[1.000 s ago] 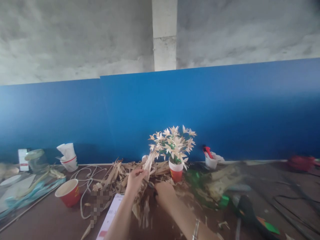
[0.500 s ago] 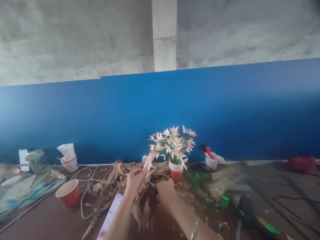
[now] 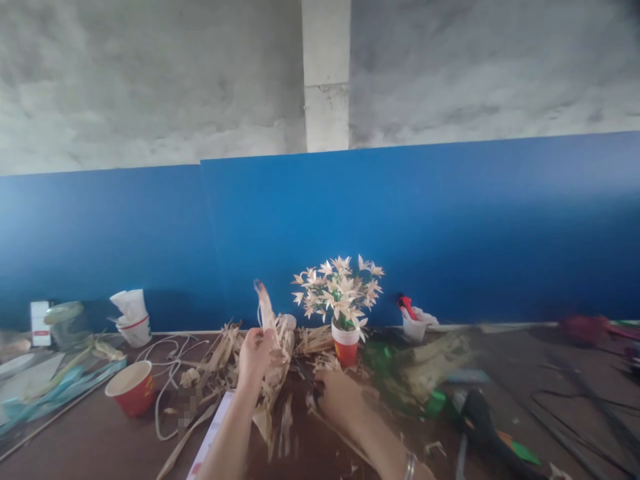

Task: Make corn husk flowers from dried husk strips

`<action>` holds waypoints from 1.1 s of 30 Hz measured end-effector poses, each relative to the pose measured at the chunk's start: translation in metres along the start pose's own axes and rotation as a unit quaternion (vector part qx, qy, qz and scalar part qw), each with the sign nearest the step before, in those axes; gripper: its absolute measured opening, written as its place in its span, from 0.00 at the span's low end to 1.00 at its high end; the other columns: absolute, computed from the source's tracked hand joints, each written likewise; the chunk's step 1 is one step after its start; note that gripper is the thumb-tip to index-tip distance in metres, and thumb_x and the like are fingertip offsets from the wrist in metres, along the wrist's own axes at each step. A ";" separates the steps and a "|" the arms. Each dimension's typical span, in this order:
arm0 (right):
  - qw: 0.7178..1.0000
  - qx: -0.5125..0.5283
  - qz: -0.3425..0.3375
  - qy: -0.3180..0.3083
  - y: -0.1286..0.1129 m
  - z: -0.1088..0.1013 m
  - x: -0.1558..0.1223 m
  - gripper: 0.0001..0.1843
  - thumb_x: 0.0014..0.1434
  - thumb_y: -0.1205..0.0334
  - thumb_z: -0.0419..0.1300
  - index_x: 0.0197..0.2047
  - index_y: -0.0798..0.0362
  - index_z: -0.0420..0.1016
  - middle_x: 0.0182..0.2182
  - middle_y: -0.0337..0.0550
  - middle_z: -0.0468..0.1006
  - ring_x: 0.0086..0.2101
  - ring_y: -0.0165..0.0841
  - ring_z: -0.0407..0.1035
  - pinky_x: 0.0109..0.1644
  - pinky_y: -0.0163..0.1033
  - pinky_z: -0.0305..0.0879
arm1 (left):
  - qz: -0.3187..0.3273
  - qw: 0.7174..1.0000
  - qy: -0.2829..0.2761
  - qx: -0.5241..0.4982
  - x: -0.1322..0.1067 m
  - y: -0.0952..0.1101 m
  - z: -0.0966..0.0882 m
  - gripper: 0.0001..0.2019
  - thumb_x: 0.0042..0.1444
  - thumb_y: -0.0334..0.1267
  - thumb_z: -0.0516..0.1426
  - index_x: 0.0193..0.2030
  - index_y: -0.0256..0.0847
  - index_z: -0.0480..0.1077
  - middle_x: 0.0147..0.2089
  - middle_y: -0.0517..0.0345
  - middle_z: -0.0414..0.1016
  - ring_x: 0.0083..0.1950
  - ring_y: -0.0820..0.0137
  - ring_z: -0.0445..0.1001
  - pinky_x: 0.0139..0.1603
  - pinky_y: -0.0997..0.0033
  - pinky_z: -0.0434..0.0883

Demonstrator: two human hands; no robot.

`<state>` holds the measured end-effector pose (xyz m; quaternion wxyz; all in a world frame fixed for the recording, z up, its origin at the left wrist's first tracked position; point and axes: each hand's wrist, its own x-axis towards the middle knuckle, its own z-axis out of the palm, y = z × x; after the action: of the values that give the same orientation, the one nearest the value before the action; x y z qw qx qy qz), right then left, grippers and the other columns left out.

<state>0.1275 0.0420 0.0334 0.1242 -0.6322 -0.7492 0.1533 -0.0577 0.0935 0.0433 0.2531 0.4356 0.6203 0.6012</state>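
My left hand (image 3: 256, 357) pinches a pale strip of dried corn husk (image 3: 266, 308), whose tip sticks up against the blue panel. My right hand (image 3: 337, 400) is closed around scissors (image 3: 303, 369); their dark blades point left toward the husk, and the fingers partly hide the handles. Just behind the right hand, a bunch of cream husk flowers (image 3: 343, 290) with green stems stands in a red and white paper cup (image 3: 345, 343). A heap of dried husks (image 3: 225, 353) lies around and behind my left hand.
An open red paper cup (image 3: 131, 389), a white cable (image 3: 167, 360) and a phone (image 3: 213, 427) lie to the left. White cups (image 3: 134, 330) stand farther back. On the right are husks on green material (image 3: 430, 373), a black tool (image 3: 483, 420) and cables. A blue panel (image 3: 250, 233) rises behind.
My left hand has moved left, taking the husk strip away from the flowers. My right hand stays near the cup, and the scissor blades show more clearly. The view has shifted slightly.
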 end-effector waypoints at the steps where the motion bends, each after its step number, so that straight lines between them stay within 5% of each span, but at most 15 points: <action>1: 1.000 -0.004 0.011 -0.001 0.000 -0.001 -0.001 0.12 0.48 0.67 0.54 0.35 0.48 0.77 0.34 0.45 0.80 0.37 0.39 0.74 0.34 0.35 0.62 | -0.005 1.000 -0.004 -0.002 0.002 -0.004 0.001 0.11 0.39 0.46 0.59 0.25 0.40 0.67 0.16 0.64 0.66 0.20 0.69 0.66 0.23 0.72 0.61; 5: 0.999 -0.027 0.044 0.008 0.003 -0.007 -0.007 0.13 0.47 0.70 0.54 0.35 0.52 0.77 0.35 0.52 0.80 0.39 0.44 0.74 0.37 0.39 0.63 | -0.023 0.999 -0.032 -0.027 0.005 -0.012 0.002 0.11 0.37 0.42 0.58 0.27 0.39 0.67 0.17 0.64 0.67 0.19 0.71 0.66 0.21 0.74 0.61; 12: 0.999 0.018 -0.007 0.039 0.005 -0.005 -0.007 0.12 0.49 0.66 0.53 0.35 0.48 0.76 0.34 0.44 0.80 0.38 0.38 0.73 0.36 0.35 0.62 | -0.019 0.996 -0.077 -0.049 0.003 0.007 -0.005 0.11 0.34 0.43 0.61 0.21 0.37 0.70 0.15 0.65 0.65 0.18 0.74 0.62 0.20 0.76 0.58; 16: 0.999 -0.008 -0.031 0.014 -0.004 0.001 -0.004 0.10 0.48 0.63 0.55 0.33 0.49 0.77 0.32 0.44 0.80 0.35 0.38 0.74 0.34 0.35 0.60 | 0.001 0.997 -0.026 -0.069 0.009 0.032 -0.012 0.13 0.38 0.47 0.61 0.22 0.38 0.67 0.16 0.68 0.62 0.18 0.76 0.60 0.20 0.77 0.56; 21: 0.999 -0.039 -0.038 0.004 -0.010 0.005 -0.001 0.12 0.44 0.70 0.55 0.31 0.52 0.77 0.33 0.49 0.80 0.37 0.40 0.74 0.34 0.36 0.60 | 0.091 0.987 0.105 -0.075 0.023 0.059 -0.024 0.14 0.37 0.46 0.62 0.27 0.38 0.69 0.24 0.63 0.71 0.25 0.72 0.67 0.26 0.76 0.62; 24: 0.999 -0.026 -0.026 0.015 -0.009 0.003 0.000 0.11 0.46 0.69 0.55 0.32 0.51 0.76 0.33 0.47 0.80 0.36 0.39 0.74 0.33 0.35 0.59 | -0.021 0.990 0.025 -0.140 0.031 0.061 -0.023 0.12 0.39 0.43 0.63 0.25 0.39 0.66 0.19 0.65 0.68 0.23 0.72 0.68 0.24 0.76 0.63; 33: 0.995 0.077 -0.032 0.058 -0.009 -0.002 0.002 0.09 0.52 0.62 0.54 0.31 0.53 0.75 0.30 0.44 0.80 0.33 0.34 0.73 0.32 0.32 0.59 | -0.175 0.946 -0.085 -0.258 0.040 0.031 -0.001 0.06 0.50 0.33 0.57 0.25 0.40 0.63 0.22 0.56 0.72 0.26 0.69 0.75 0.32 0.68 0.73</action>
<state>0.1203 0.0424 0.0391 0.2205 -0.6039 -0.7469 0.1697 -0.0710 0.1237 0.0817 0.5100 0.2891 0.4868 0.6476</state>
